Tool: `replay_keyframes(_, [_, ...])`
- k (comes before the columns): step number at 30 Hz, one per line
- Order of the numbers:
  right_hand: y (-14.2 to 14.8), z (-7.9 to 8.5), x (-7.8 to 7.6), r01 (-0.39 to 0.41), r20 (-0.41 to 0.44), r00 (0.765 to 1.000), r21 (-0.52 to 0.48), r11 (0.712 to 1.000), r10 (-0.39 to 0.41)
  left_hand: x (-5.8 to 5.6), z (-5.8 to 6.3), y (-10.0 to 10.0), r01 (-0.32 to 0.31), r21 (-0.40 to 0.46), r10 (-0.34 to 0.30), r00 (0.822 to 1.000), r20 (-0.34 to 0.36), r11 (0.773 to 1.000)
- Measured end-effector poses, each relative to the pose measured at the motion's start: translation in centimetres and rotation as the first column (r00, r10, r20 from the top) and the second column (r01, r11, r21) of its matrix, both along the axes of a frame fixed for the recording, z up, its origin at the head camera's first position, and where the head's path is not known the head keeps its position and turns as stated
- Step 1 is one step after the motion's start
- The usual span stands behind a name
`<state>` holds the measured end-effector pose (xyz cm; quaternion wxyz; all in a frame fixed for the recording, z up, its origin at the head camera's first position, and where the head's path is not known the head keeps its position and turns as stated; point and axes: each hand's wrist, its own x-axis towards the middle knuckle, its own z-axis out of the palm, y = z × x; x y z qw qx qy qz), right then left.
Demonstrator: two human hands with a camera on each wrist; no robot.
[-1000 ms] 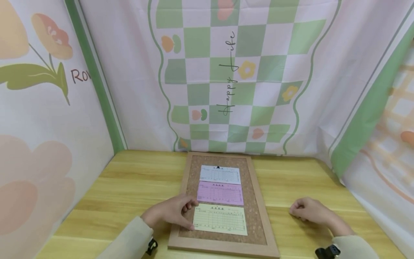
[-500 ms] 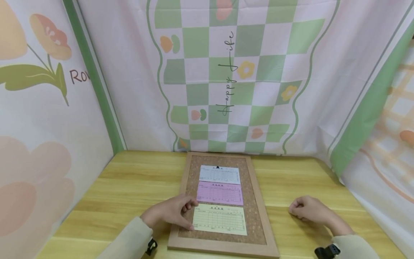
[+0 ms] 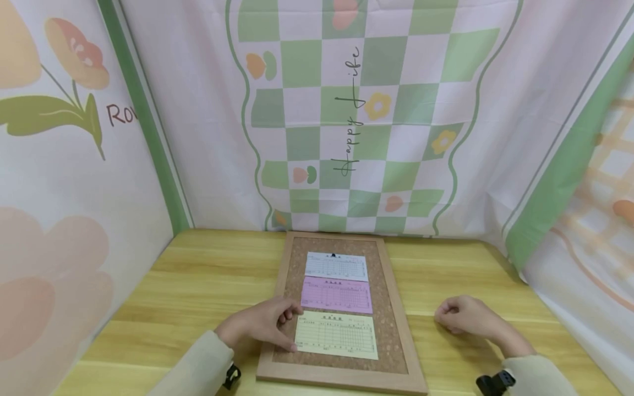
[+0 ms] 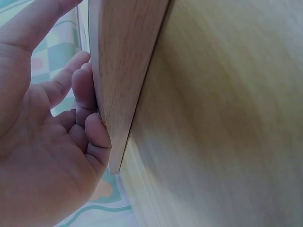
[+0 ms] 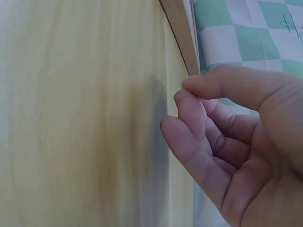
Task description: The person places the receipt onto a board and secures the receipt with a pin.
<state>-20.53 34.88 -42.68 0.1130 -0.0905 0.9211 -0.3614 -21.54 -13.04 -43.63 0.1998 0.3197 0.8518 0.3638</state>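
Observation:
A wood-framed cork board (image 3: 391, 330) lies on the table with three printed paper slips in a column: pale blue (image 3: 337, 268), pink (image 3: 337, 296) and, nearest me, yellow (image 3: 337, 336). On the blue slip's top edge sits a small black fastener (image 3: 334, 255), too small to identify. My left hand (image 3: 262, 323) reaches over the frame's left side; thumb and forefinger touch or nearly touch the yellow slip's left corners, the other fingers loosely bent. To the right of the board, my right hand (image 3: 468, 318) hovers above the table, fingers curled, thumb tip against forefinger. Nothing shows between them.
The wooden table (image 3: 198, 269) extends on both sides of the board. Behind it hangs a green-and-white checked cloth (image 3: 342, 137), close to the board's far edge. Printed cloths also stand at the left and right. A dark strap (image 3: 233, 377) is on my left wrist.
My right hand has shifted slightly left and away from me, toward the board. The left hand and the slips stay in place.

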Motion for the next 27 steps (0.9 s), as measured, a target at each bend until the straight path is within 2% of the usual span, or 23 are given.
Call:
replay_keyframes(10, [-1.5, 0.3, -0.6, -0.028, 0.044, 0.999, -0.004, 1.0, 0.028, 0.0, -0.1, 0.0, 0.001, 0.005, -0.001, 1.0, -0.005, 1.0])
replay_keyframes(18, [-2.9, 0.8, -1.0, -0.105, 0.066, 0.992, -0.069, 0.992, 0.11, -0.2, -0.3, -0.1, 0.002, 0.0, -0.002, 1.0, 0.006, 1.0])
replay_keyframes(27, [-4.6, 0.9, -2.0, -0.138, 0.08, 0.985, -0.136, 0.981, 0.15, -0.1, -0.3, -0.1, -0.002, -0.003, 0.002, 1.0, 0.009, 1.0])
